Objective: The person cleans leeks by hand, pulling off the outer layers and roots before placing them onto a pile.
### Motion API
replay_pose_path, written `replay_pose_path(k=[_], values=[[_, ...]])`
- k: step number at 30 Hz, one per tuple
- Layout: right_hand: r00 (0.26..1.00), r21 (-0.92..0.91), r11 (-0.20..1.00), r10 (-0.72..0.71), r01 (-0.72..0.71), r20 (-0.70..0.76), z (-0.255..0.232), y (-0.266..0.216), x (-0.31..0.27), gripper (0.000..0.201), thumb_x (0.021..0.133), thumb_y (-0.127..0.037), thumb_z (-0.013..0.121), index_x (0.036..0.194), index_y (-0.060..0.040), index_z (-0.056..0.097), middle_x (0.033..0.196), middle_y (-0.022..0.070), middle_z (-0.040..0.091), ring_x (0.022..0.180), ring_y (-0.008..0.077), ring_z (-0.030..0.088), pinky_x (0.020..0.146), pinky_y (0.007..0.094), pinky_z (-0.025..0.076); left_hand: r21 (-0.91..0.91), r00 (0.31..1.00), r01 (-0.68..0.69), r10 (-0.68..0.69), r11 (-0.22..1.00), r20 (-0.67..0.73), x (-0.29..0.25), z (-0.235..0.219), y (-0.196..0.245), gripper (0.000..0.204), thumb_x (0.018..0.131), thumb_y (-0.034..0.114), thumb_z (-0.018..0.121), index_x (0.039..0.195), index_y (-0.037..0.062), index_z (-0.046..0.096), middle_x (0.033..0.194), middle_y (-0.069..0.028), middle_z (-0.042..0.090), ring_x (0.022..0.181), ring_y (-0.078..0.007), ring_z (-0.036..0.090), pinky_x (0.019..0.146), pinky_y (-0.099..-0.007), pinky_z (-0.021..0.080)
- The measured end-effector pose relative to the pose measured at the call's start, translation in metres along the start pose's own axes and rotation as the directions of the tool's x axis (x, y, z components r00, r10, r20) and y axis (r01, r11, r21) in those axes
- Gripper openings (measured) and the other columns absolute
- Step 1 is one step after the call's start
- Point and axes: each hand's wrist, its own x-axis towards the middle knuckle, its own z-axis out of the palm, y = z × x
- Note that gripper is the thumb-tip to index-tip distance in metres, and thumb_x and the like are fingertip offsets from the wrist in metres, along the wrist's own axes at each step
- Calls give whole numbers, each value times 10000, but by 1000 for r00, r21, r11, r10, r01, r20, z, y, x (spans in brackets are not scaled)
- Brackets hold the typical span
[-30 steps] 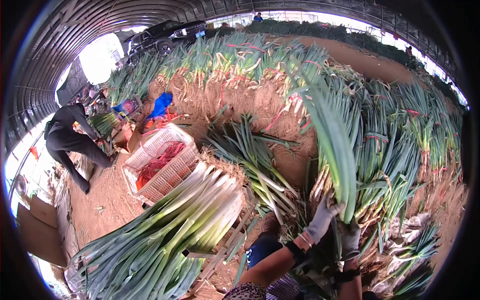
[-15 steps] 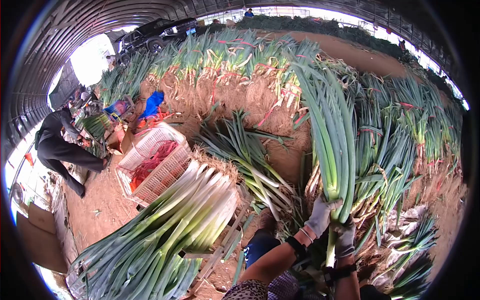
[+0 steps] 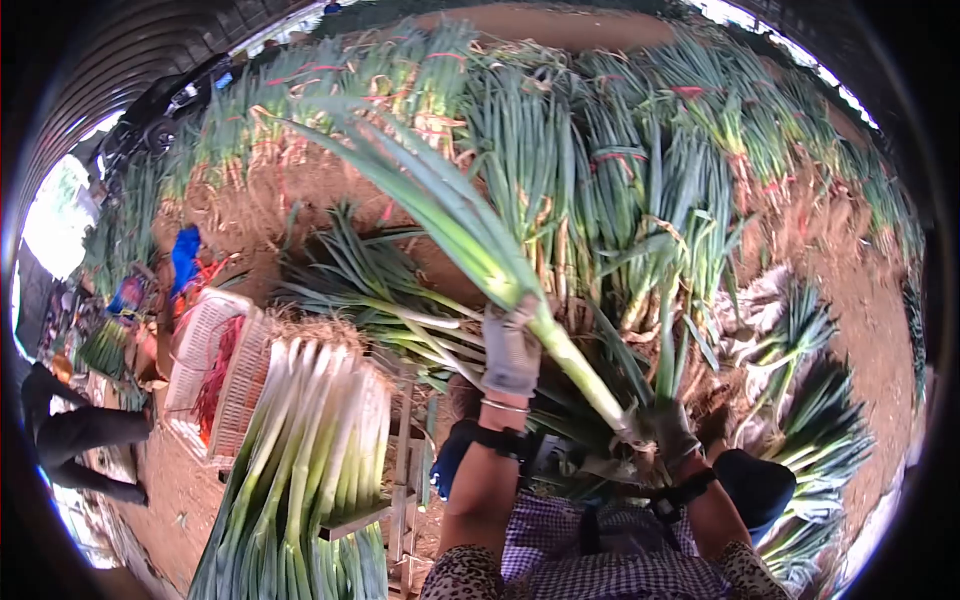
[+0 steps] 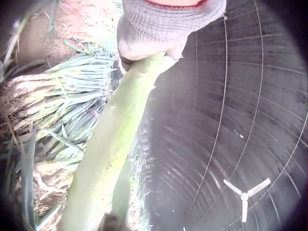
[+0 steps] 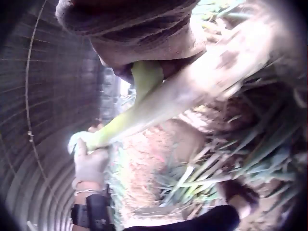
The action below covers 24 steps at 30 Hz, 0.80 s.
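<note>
The leek is lifted clear of the unsorted pile, angled up and leftward. The left hand grips mid-stalk; the right hand grips the root end. Placement on the trimmed stack remains. Heaps crowd both sides; room overhead is open.

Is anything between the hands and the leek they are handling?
No. Both gloved hands already grip the leek directly: the left hand near where the leaves begin, the right hand at the root end. Nothing visible sits between.

Grey knit gloves on hands, black wrist straps, checked apron, leopard-print sleeves
</note>
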Motion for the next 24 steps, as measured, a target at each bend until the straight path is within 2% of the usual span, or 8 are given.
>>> replay_pose_path(k=[3,7,8,9,10,14,16,24], values=[[980,-894,446,-191,45,-46,-42,24,-45,413,853,-300,694,1130,-4,617,965,122,708,843,175,681,719,315,538,17,999,-12,13,1000,-39,5,-11,8,327,859,99,686,1133,-10,545,949,-78,614,866,-218,650,857,-382,579],[898,-363,843,-438,397,-37,-2,-60,-24,416,858,-343,687,1142,-48,616,982,133,684,855,237,665,742,361,526,94,992,58,-47,994,-118,-5,-32,-10,348,847,53,660,1173,29,542,1014,-76,609,908,-212,624,822,-354,543],[784,-243,774,-616,585,-74,24,-102,-17,425,841,-361,699,1132,-61,621,968,127,672,844,267,646,731,379,516,-20,995,95,-95,995,1,-2,-18,-38,397,851,23,626,1233,49,522,1067,-76,608,947,-206,607,802,-333,518],[551,-504,452,-832,736,59,57,-133,1,419,818,-350,718,1106,-60,624,970,136,649,852,302,618,744,399,499,-39,984,176,-176,984,-3,-7,-22,-42,396,854,28,617,1238,44,523,1084,-80,604,977,-213,597,818,-340,511],[741,-501,607,-662,617,111,68,-162,-2,417,790,-353,731,1061,-59,614,981,171,618,901,325,596,808,419,480,-57,968,248,-249,967,-9,-6,-23,-46,395,856,34,608,1242,39,524,1101,-85,600,1007,-219,587,834,-348,504],[755,-563,601,-653,567,63,94,-147,5,431,727,-227,723,1088,-86,534,1030,167,560,953,371,593,831,458,490,8,957,282,-282,959,64,-12,-7,-34,377,861,81,642,1213,10,530,1055,-94,607,948,-254,623,832,-400,530],[640,-665,358,-731,655,237,90,-124,-4,423,754,-254,718,1102,-72,560,1033,164,576,958,368,587,808,441,501,54,981,187,-189,981,45,-5,-6,-40,266,916,185,619,1106,0,593,1007,-119,648,903,-251,636,810,-386,543],[789,-563,663,-614,493,-33,66,-128,3,398,741,-261,731,1052,-86,553,994,153,565,925,364,601,785,462,507,78,961,237,-246,968,129,-18,11,-52,436,860,24,633,1277,44,506,1143,-75,592,1009,-223,603,898,-394,516]])
